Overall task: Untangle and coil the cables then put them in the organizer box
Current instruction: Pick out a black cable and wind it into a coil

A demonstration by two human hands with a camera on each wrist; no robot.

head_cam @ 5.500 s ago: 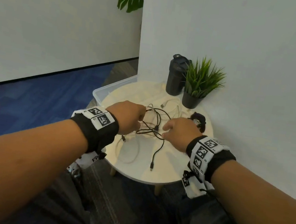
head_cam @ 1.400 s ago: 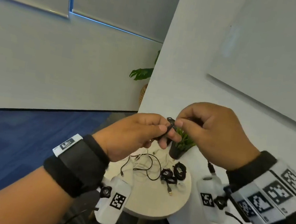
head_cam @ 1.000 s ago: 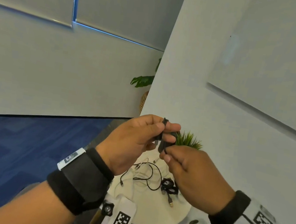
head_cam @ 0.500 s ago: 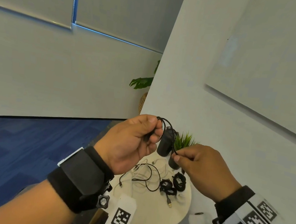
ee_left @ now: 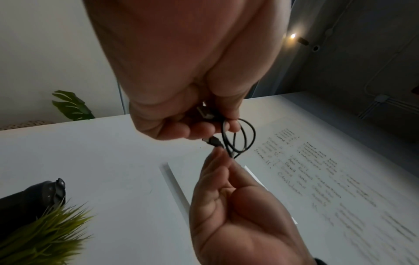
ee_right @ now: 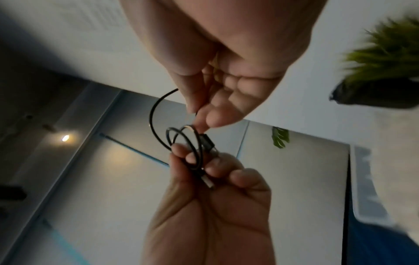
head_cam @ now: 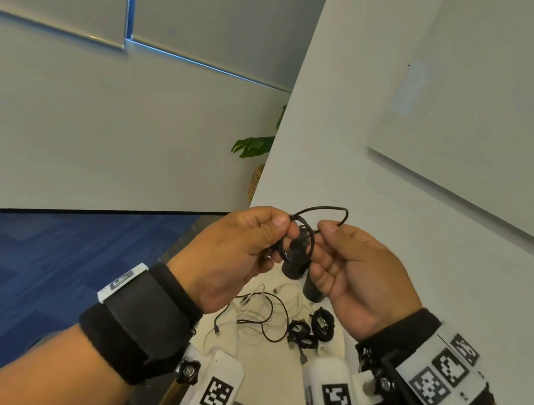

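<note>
Left hand: left hand [head_cam: 234, 249] is raised in the centre of the head view, thumb and curled fingers pinching the small loops of a thin black USB cable [head_cam: 301, 242]; from the right wrist view its fingers [ee_right: 192, 157] pass through the loops, with a metal plug lying against the palm.
Right hand: right hand [head_cam: 353, 267] sits just beside the left, thumb and forefinger nipping a free stretch of the same cable, which arches over between the two hands.
Cable in hand: partly coiled in a few small rings, held in the air above the worktop, a second plug [ee_left: 213, 142] sticking out below the left fingers.
Worktop: small round white worktop [head_cam: 269, 386] at lower centre of the head view, partly hidden behind the wrists.
Loose cables: tangled black and white cables [head_cam: 259, 315] lie spread on the worktop's left part.
Coiled cables: two small black coiled bundles [head_cam: 311, 328] lie on its right part, close together.
Behind: dark cylindrical bottle [head_cam: 293, 268] and small dark pot of spiky green plant [head_cam: 313, 290] stand at the worktop's far edge, mostly hidden by the hands.
Organizer box: cannot be made out with certainty.
</note>
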